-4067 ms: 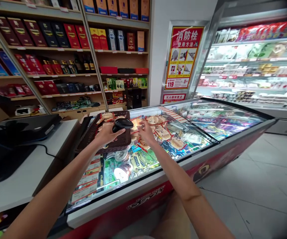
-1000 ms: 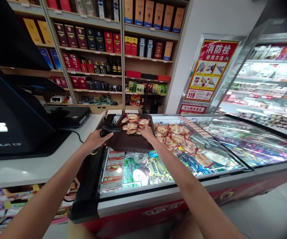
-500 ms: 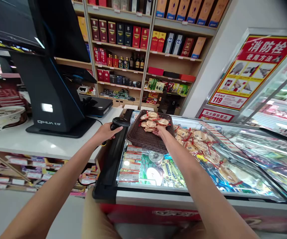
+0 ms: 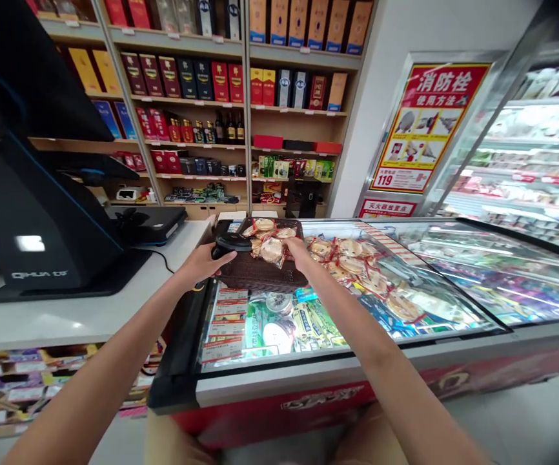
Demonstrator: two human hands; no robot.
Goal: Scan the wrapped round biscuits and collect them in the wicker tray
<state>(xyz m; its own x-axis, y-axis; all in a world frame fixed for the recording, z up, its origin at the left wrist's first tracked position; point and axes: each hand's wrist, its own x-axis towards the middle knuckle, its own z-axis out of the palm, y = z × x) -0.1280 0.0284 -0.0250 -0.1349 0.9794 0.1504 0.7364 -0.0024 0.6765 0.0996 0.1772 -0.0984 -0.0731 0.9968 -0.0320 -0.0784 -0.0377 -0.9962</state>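
My left hand (image 4: 198,265) is closed around a black handheld barcode scanner (image 4: 232,243), whose head points right. Pinched in my right hand (image 4: 299,254) is a clear bag of round flat biscuits (image 4: 272,250), held upright just right of the scanner head. Both hands are over a dark brown woven basket (image 4: 263,276) on the glass freezer lid. More bagged biscuits (image 4: 264,224) lie in the basket, partly hidden behind the held bag. Beside it, a spread of similar red-tied bags (image 4: 352,265) rests on the glass.
The glass-topped chest freezer (image 4: 318,374) runs to the right. On the left counter (image 4: 86,316) stands a black checkout terminal (image 4: 42,213) with a flat scale-like device (image 4: 151,223). Shelves of boxed bottles (image 4: 187,81) line the back wall, and a red-and-yellow poster (image 4: 427,129) hangs right.
My right hand has raised a bag of biscuits from the pile in the basket. The scanner is now closer to that bag. My view has turned to the right.
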